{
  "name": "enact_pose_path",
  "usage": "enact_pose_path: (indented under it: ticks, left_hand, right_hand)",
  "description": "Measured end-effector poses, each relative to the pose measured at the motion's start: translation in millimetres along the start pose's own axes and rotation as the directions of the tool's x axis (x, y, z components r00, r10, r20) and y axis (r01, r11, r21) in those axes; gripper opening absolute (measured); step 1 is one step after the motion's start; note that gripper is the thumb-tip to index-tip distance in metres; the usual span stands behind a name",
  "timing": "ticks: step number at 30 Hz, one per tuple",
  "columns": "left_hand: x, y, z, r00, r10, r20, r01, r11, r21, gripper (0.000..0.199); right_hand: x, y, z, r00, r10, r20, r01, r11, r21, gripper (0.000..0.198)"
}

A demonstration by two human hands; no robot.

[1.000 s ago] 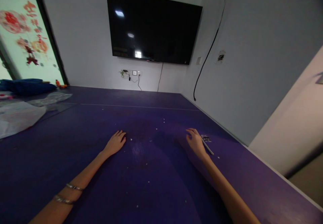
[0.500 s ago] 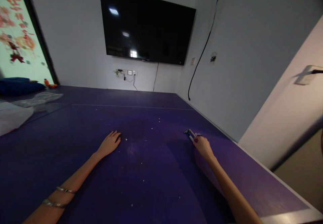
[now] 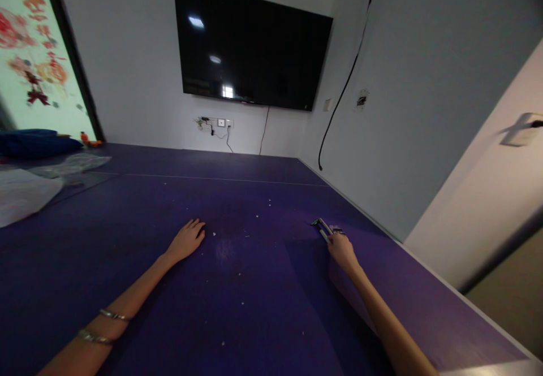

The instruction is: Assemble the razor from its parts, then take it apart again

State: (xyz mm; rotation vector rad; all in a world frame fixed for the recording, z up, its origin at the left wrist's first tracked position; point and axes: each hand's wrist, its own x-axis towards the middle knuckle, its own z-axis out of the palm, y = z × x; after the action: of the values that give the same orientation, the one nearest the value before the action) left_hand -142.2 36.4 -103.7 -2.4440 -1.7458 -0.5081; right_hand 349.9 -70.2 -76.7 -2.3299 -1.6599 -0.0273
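Note:
My left hand (image 3: pixel 186 239) rests palm down on the purple table (image 3: pixel 254 263), its fingers stretched out and nothing in it. Several tiny white scraps (image 3: pixel 214 234) are scattered on the surface to the right of it. Farther right, my right hand (image 3: pixel 343 250) is closed around a slim silver two-armed tool (image 3: pixel 324 229). The tool's arms stretch away to the left, with a darker end at the tip; its exact kind is too small to tell. Part of it is hidden by my fingers. A small patterned piece (image 3: pixel 337 229) shows just beyond the knuckles.
A clear plastic sheet (image 3: pixel 74 165), a white bag-like sheet (image 3: pixel 25 195) and a blue cloth bundle (image 3: pixel 38 143) lie at the left. An orange object (image 3: pixel 90 140) is near them. A black cable (image 3: pixel 339 102) hangs at the right wall; a television (image 3: pixel 254 48) is mounted ahead.
The whole view has shifted slightly to the right in the picture. My left hand stays flat on the table, and my right hand still holds the silver tool in about the same place.

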Motion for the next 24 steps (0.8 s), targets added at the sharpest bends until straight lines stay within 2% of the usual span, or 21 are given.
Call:
enact_pose_path:
  ticks: [11,14,16,19,21,24]
  left_hand:
    - [-1.0,6.5,-8.7,0.999,-0.021,-0.025,0.019,0.998,-0.067,0.043]
    - [0.8,18.8,-20.1,0.991,-0.074,-0.112,0.066,0.995,-0.075,0.039]
    - [4.0,37.1,-29.9,0.981,-0.034,-0.190,0.010,0.992,-0.125,0.034]
    - [11.0,81.7,-41.9,0.975,0.039,-0.218,-0.099,0.957,-0.272,0.026]
    - [15.7,118.9,-44.9,0.983,0.068,-0.172,-0.130,0.916,-0.380,0.024]
    - [21.7,172.8,-40.5,0.994,0.101,-0.052,-0.113,0.827,-0.551,0.029]
  right_hand:
    - [-8.0,-2.8,1.3,0.998,0.012,-0.063,-0.010,0.999,0.032,0.033]
    - [-8.8,-6.7,-1.5,0.995,-0.012,-0.101,0.017,0.998,0.057,0.032]
    - [-9.0,-14.4,-5.1,0.991,-0.046,-0.126,0.055,0.996,0.075,0.030]
    - [-10.9,-36.0,-12.2,0.981,-0.111,-0.159,0.127,0.987,0.099,0.028]
    - [-14.6,-55.7,-16.9,0.968,-0.163,-0.192,0.186,0.977,0.108,0.028]
    - [-24.2,-87.3,-22.6,0.949,-0.220,-0.225,0.252,0.960,0.126,0.028]
